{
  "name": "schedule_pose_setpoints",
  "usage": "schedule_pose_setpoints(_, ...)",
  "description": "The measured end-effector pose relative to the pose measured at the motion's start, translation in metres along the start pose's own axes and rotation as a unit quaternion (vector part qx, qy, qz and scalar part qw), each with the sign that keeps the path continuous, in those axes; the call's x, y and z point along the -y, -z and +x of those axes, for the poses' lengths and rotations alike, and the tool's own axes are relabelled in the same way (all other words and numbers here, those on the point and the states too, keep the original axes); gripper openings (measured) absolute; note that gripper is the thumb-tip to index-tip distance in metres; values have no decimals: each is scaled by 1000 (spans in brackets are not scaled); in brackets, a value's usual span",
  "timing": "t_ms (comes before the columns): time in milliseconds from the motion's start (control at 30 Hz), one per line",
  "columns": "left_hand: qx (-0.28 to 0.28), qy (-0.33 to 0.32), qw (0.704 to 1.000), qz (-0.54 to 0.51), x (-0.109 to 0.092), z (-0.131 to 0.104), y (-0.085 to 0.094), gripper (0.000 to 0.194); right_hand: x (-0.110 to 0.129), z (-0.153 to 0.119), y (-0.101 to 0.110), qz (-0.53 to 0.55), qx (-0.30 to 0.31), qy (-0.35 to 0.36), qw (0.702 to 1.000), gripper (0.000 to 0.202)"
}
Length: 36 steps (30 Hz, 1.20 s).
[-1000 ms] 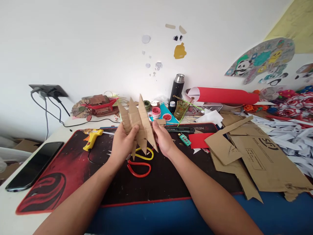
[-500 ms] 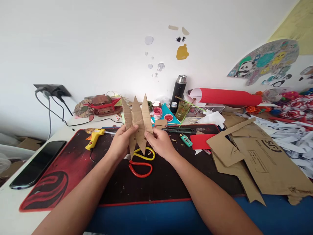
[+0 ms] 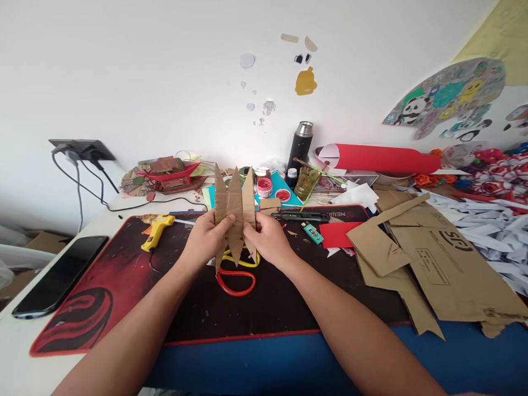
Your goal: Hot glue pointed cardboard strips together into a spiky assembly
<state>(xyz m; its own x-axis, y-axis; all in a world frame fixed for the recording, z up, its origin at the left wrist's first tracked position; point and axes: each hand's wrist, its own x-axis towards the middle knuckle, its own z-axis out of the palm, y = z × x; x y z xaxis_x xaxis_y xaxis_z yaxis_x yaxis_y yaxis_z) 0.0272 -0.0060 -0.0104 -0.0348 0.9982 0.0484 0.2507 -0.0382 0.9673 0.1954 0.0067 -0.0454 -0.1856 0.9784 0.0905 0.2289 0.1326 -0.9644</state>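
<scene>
Between my two hands stands a piece of cardboard [image 3: 235,201] with several long pointed tips above and below, creased along its length. My left hand [image 3: 208,234] pinches its left part, thumb on the front face. The right part is gripped by my right hand [image 3: 266,236], its thumb also in front; the other fingers are mostly hidden behind. Below the cardboard lies a pair of scissors [image 3: 237,290] with one red and one yellow handle loop; the cardboard and my left hand cover its blades.
On the dark desk mat [image 3: 284,308] lie a yellow glue gun [image 3: 157,231] at left and a black utility knife [image 3: 303,216] behind my right hand. Cardboard sheets [image 3: 449,275] are piled at right. A phone [image 3: 60,275], a black thermos [image 3: 300,146] and paint pots [image 3: 264,188] stand or lie around.
The cardboard piece has turned more upright and its pointed strips look narrower and folded closer together. Both hands keep their pinch on it. The whole view has shifted slightly.
</scene>
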Motion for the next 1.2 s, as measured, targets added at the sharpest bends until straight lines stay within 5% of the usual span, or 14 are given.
schedule_pose_setpoints(133,-57,-54,990,119,-4,-6,-9,33,-2,-2,-3,-56,-34,10,998,5)
schedule_pose_setpoints(367,-30,-4,999,-10,6,2,1,45,2,1,1,73,13,0,997,15)
schedule_pose_setpoints(833,-8,7,999,-40,11,5,5,45,0,2,3,52,11,1,999,16)
schedule_pose_setpoints(1200,-53,-46,994,79,2,-3,-6,38,-2,1,1,13,-15,12,1000,14)
